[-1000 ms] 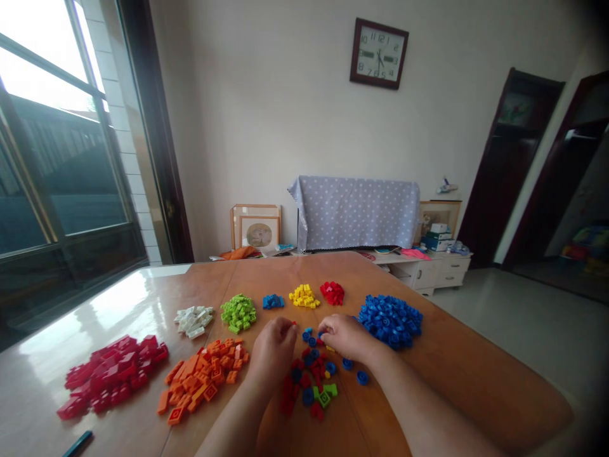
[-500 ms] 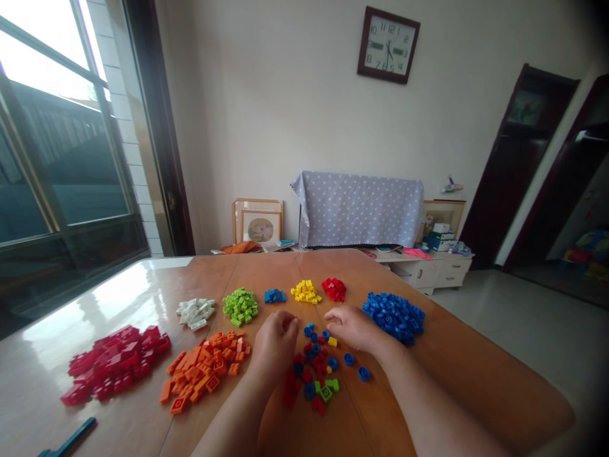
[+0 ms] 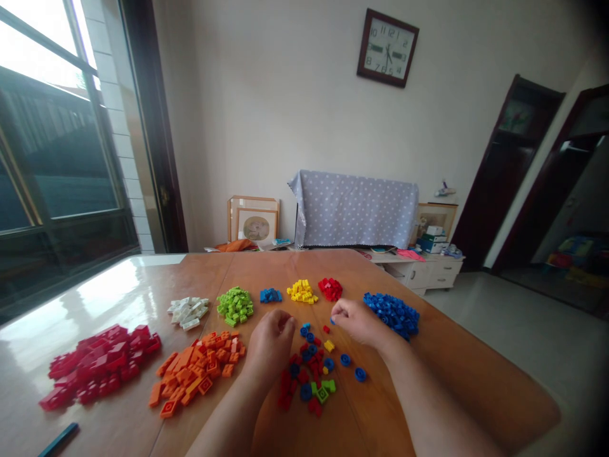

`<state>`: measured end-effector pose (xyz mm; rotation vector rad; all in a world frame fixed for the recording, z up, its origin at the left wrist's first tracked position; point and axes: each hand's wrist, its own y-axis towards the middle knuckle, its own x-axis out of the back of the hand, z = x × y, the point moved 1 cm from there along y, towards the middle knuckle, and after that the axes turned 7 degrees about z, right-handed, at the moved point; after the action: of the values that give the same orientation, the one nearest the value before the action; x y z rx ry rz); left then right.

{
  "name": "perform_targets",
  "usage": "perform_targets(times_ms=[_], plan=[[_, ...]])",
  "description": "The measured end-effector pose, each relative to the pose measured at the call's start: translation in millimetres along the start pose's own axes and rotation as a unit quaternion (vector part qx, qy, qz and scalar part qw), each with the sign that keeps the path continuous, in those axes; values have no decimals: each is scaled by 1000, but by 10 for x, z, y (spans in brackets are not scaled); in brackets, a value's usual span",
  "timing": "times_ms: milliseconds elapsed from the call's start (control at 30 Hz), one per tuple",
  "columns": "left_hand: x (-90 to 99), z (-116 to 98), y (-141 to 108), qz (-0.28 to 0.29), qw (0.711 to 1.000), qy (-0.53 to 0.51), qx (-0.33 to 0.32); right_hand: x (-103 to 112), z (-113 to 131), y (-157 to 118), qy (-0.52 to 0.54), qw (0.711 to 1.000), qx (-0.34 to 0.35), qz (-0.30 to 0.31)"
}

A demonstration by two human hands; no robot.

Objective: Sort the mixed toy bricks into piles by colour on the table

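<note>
My right hand (image 3: 356,322) is closed in a pinch on a small blue round brick (image 3: 333,320), just above the table and left of the big blue pile. Opposite it, my left hand (image 3: 271,337) has its fingers curled together; what they hold, if anything, is hidden. Between and below the hands lies a mixed cluster of red bricks (image 3: 316,368), blue round bricks (image 3: 306,392) and lime green bricks (image 3: 322,394). A yellow brick (image 3: 329,346) and a small red brick (image 3: 326,329) lie nearest my right hand.
Sorted piles surround the hands: orange bricks (image 3: 193,374), crimson bricks (image 3: 99,365), white bricks (image 3: 189,311), lime bricks (image 3: 235,306), flat blue bricks (image 3: 271,296), yellow bricks (image 3: 302,291), red bricks (image 3: 330,289) and blue bricks (image 3: 392,313). A dark teal tool (image 3: 59,439) lies at front left.
My right hand has closed on a blue round brick and lifted it from the cluster's upper edge. A small red brick there now shows. My left hand stays nearly in place; the view shifted slightly.
</note>
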<state>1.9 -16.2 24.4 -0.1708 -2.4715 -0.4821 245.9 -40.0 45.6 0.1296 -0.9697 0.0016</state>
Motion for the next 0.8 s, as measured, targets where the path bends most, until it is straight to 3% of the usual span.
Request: perform_targets(times_ms=[100,200,367,567,800], plan=[[31,-38,-10,1,1000,15,3,207,-139,-25,23,997,-58,-43],[58,-74,-17,9,1000,20,12,292,-214,-62,-2,995,-101,-14],[73,-97,-18,7,1000,14,17,271,-224,-77,-65,990,-121,17],[68,-75,-15,0,1000,17,11,231,-223,-7,-52,993,-102,-32],[49,-52,-10,-1,1000,1,10,66,-290,20,-10,992,-120,21]])
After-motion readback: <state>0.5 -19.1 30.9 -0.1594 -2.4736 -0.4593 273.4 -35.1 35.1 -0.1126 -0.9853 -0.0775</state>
